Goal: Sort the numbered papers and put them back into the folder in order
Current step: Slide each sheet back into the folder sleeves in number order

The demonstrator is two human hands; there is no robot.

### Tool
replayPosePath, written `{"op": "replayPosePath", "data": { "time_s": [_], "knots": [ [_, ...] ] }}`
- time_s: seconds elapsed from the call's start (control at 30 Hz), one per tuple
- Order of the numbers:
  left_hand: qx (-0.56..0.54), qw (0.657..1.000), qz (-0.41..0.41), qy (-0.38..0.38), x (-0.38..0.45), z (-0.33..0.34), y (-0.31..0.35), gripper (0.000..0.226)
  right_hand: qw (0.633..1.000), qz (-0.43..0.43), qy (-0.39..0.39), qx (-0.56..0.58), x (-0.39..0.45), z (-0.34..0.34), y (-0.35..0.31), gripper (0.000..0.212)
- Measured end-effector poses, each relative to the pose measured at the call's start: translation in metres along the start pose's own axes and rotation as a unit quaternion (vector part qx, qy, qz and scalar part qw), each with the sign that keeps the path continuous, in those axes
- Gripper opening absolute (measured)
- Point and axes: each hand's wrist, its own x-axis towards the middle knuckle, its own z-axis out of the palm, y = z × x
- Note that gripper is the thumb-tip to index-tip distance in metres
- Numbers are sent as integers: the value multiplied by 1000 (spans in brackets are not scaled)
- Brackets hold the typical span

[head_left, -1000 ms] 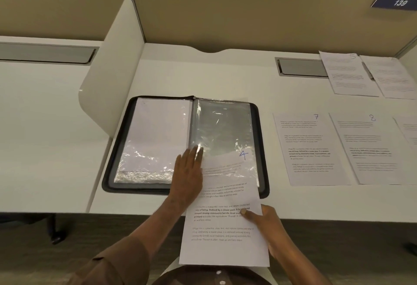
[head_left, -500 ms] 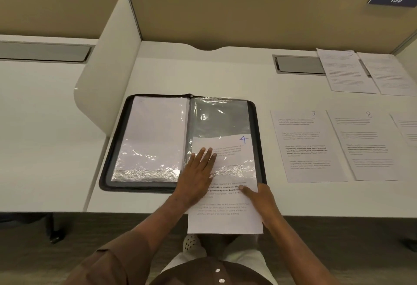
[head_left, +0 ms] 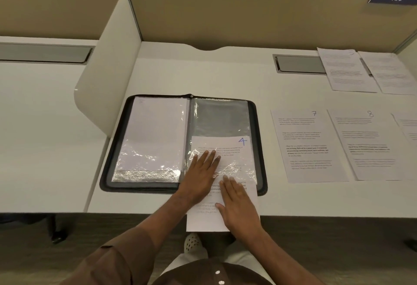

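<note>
Open black zip folder on white desk, sheet numbered 4 half inside its right clear sleeve, left hand flat on the plastic, right hand flat on the protruding sheet, fingers straight, sheets 7 and 8 lying to the right.

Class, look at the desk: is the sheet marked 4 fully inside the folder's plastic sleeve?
No: the sheet marked 4 is only partly in the folder; its lower end overhangs the desk edge.
</note>
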Motion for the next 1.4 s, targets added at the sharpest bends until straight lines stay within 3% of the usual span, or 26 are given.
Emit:
{"op": "replayPosePath", "data": {
  "time_s": [0.17, 0.3, 0.47, 0.57, 0.97, 1.2, 1.4],
  "knots": [
    [0, 1000, 8, -27, -2, -6, 0, 65, 996, 22, -84, 38, 33, 2, 3, 61],
    [-9, 999, 37, 6, -3, -21, -11, 74, 995, 34, -70, 64, 62, 12, 11, 71],
    [0, 988, -141, 61, 3, -27, -51, 73, 996, 15, -44, 76, 51, 9, 5, 73],
    [3, 980, -189, 52, 1, -22, -74, 75, 994, -27, -52, 93, 23, 12, -8, 71],
    [30, 979, -189, 65, -5, -6, -84, 69, 997, -16, -58, 46, 88, 26, 11, 69],
    [26, 979, -191, 66, -6, -7, -84, 69, 996, -65, -15, 65, 47, 29, 6, 59],
    [21, 979, -192, 66, -6, -8, -84, 68, 997, -41, -26, 59, 80, 27, 13, 61]
  ]
}}
